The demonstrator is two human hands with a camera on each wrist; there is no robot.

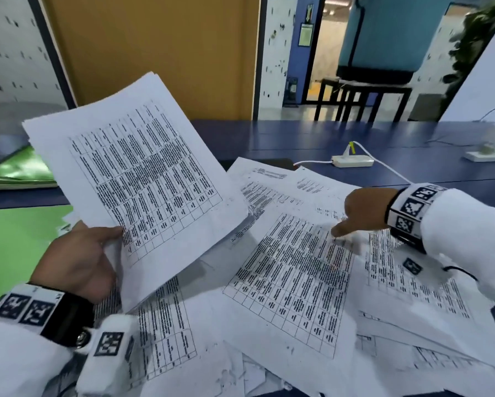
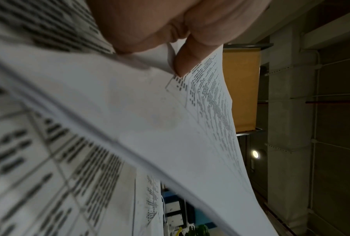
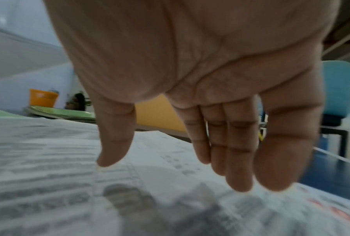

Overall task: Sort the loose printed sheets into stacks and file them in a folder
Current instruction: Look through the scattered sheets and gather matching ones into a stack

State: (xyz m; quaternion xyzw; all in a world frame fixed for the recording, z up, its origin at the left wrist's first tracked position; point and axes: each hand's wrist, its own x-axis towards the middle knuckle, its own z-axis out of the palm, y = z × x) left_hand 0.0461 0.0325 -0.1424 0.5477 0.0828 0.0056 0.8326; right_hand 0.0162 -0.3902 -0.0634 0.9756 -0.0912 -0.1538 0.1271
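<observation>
Item, gathered stack: I hold it raised in the left half of the head view, tilted, its printed table facing me, several sheets thick by the look of its lower right edge. Item, left hand: lower left of that frame, thumb on the printed face and the other digits behind, grasping the stack by its lower corner; the left wrist view confirms the pinch, thumb pressed onto the paper edge. Item, right hand: right of centre, palm down, released, holding nothing; in the right wrist view the fingers hang nearly straight just over the paper, and whether they touch it I cannot tell through the blur. Item, loose sheets: spread overlapping across the lower and right parts of the head view, lying flat on the blue table, some skewed. Item, green folder: at the left edge, flat on the table, well apart from both hands. Item, white power strip: upper right of centre, beyond the papers. Step in hand, by my reading: collecting, with the sorting far from done and filing not begun. Next move calls for the right fingers to press down on the top loose sheet, slide one edge free, and pinch that single sheet alone before carrying it to the stack.
</observation>
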